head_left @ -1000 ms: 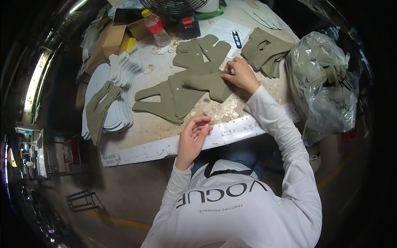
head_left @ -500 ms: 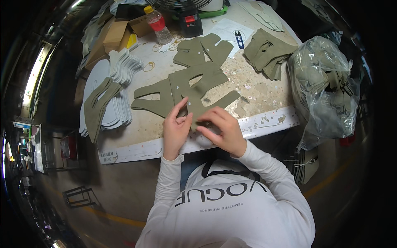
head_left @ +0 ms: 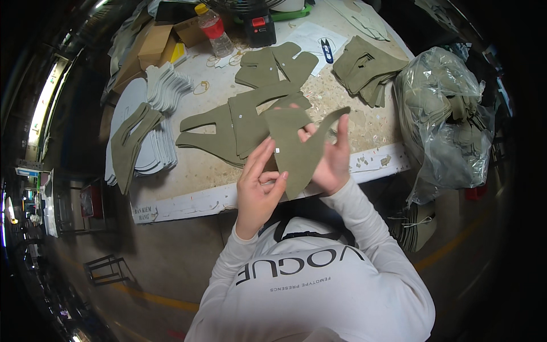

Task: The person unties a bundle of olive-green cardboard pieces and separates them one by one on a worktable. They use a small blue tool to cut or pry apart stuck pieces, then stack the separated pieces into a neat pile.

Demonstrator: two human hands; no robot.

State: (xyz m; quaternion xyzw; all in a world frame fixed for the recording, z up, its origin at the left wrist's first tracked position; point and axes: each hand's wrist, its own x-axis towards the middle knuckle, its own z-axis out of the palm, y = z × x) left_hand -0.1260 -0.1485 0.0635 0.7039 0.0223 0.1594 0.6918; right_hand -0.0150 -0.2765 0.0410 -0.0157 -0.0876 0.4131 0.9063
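Lifted over the table's near edge is an olive cut shoe-upper piece [head_left: 299, 151], with an opening and a curved arm at its right. My right hand [head_left: 333, 165] supports it from behind, its thumb along the curved arm and fingertips showing through the opening. At the lower left edge of the piece, my left hand [head_left: 259, 191] grips with fingers and thumb. Behind my hands, more olive pieces [head_left: 219, 139] lie overlapping on the table, with small pale stickers on them. Another olive group [head_left: 256, 65] is spread farther back.
Pale grey pieces [head_left: 159, 151] are stacked at left, olive ones [head_left: 128, 145] on top. At right are an olive pile [head_left: 364, 65] and a clear plastic bag [head_left: 450, 125] of pieces. Blue thread snips [head_left: 327, 52], a bottle [head_left: 215, 31] and cardboard boxes [head_left: 156, 45] are at the back.
The olive shoe-upper piece has come up off the table into my hands. My right hand has moved right and turned to go behind it; my left hand has shifted slightly right to its edge.
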